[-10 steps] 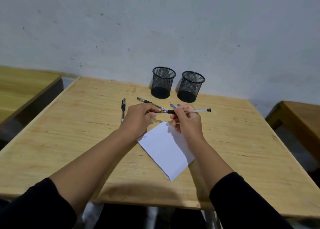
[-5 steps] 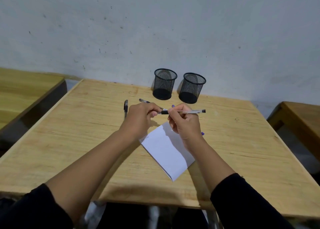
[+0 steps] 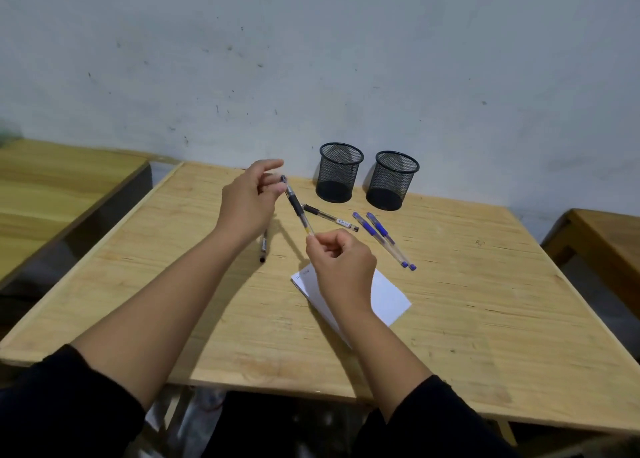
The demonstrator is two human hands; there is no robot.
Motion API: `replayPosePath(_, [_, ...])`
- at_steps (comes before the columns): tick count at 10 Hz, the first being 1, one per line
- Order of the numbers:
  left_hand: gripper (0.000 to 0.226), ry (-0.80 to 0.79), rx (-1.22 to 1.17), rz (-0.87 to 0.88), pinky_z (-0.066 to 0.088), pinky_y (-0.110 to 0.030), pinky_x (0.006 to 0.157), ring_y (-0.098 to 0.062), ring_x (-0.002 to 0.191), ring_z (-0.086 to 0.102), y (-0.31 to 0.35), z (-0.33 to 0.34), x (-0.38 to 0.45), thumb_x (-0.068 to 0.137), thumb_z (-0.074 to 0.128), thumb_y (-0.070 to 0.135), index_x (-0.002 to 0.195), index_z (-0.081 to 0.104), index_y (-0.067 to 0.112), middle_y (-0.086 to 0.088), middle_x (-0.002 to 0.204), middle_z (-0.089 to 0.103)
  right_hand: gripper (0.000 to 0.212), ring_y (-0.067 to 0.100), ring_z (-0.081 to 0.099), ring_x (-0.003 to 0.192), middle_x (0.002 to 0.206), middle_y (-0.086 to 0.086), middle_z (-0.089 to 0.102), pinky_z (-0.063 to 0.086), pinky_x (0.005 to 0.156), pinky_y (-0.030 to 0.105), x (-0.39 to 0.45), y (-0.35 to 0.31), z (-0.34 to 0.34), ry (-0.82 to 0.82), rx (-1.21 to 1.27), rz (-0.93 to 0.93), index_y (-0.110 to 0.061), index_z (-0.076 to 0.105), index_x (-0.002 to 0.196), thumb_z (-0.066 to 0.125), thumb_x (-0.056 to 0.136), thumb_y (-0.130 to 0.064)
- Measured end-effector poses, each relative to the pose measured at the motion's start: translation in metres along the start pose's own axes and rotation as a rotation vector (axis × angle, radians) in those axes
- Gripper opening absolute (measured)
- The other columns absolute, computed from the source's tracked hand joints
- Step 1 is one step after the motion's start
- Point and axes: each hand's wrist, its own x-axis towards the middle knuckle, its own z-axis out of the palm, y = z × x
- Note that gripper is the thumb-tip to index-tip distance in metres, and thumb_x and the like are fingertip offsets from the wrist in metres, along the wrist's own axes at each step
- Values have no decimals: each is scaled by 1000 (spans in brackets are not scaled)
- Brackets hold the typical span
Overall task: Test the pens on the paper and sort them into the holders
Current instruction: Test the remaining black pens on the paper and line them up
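Black pen is up in the air over the table, tilted, with the right hand pinching its low end and the left hand pinching its top end. White paper lies flat under the right hand. Two blue pens and another black pen lie near two black mesh holders.

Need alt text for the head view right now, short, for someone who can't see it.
Right hand holds a black pen by its end, raised over a wooden table; left hand touches its cap end. Two empty mesh holders stand behind loose pens and white paper.
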Motion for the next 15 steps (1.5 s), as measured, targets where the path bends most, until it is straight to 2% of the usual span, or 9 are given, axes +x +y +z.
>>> replayPosePath(1, [30, 14, 170, -85, 40, -17, 91, -15, 107, 58, -24, -3, -8, 93, 52, 21, 122, 57, 17, -2, 117, 65, 11, 6, 49, 57, 64, -3, 58, 40, 52, 7, -3, 0, 19, 63, -2, 54, -8, 68, 79, 63, 83, -17])
replayPosePath(2, [33, -14, 373, -190, 40, -33, 99, -25, 121, 51, -58, -7, -17, 91, 53, 24, 122, 56, 13, -9, 128, 59, 10, 14, 56, 70, 74, 0, 62, 50, 63, 24, -2, 4, 39, 107, -32, 91, -11, 66, 78, 61, 82, -19])
replayPosePath(3, [41, -74, 577, -202, 32, -37, 109, -26, 131, 39, -87, -12, -24, 94, 46, 29, 129, 50, 9, -10, 139, 48, 12, 19, 58, 81, 80, -3, 58, 53, 70, 38, 1, 7, 57, 157, -77, 126, -15, 64, 73, 61, 82, -23])
replayPosePath(4, [50, -153, 706, -215, 17, -38, 118, -26, 142, 21, -100, -12, -25, 97, 32, 34, 140, 35, 8, -10, 151, 31, 13, 19, 54, 86, 76, -3, 59, 52, 71, 39, 7, 10, 69, 163, -213, 124, -16, 66, 73, 58, 81, -24])
replayPosePath(9, [52, -175, 806, -162, 13, -40, 119, -25, 145, 14, -103, -7, -28, 99, 23, 31, 145, 22, 9, -8, 155, 23, 28, 18, 47, 96, 83, -4, 70, 30, 76, 31, 19, 25, 92, 67, -639, 110, -20, 73, 88, 54, 87, -41])
replayPosePath(11, [52, -182, 784, -165, 12, -40, 119, -25, 145, 15, -101, -8, -28, 98, 24, 31, 145, 23, 9, -9, 155, 23, 33, 20, 50, 98, 90, 1, 70, 43, 81, 33, 22, 22, 89, 48, -615, 112, -15, 72, 91, 51, 88, -39])
replayPosePath(12, [50, -168, 721, -190, 16, -38, 117, -26, 142, 21, -98, -10, -24, 97, 31, 30, 142, 30, 7, -11, 152, 30, 32, 23, 57, 96, 95, 6, 67, 53, 79, 40, 29, 18, 81, 22, -566, 97, -10, 70, 96, 48, 88, -32])
replayPosePath(13, [42, -131, 653, -177, 35, -37, 104, -28, 130, 38, -84, -8, -17, 95, 38, 24, 132, 44, 6, -14, 138, 46, 31, 24, 56, 99, 104, 8, 62, 51, 78, 33, 41, 14, 68, -83, -670, 34, -7, 66, 104, 45, 91, -24])
replayPosePath(15, [36, -188, 687, -66, 44, -38, 88, -26, 119, 46, -43, 21, 6, 94, 37, 22, 125, 49, 9, -11, 128, 52, 29, 28, 53, 106, 116, 13, 55, 42, 79, 31, 64, 14, 33, -223, -906, -109, -7, 58, 113, 47, 92, -23])
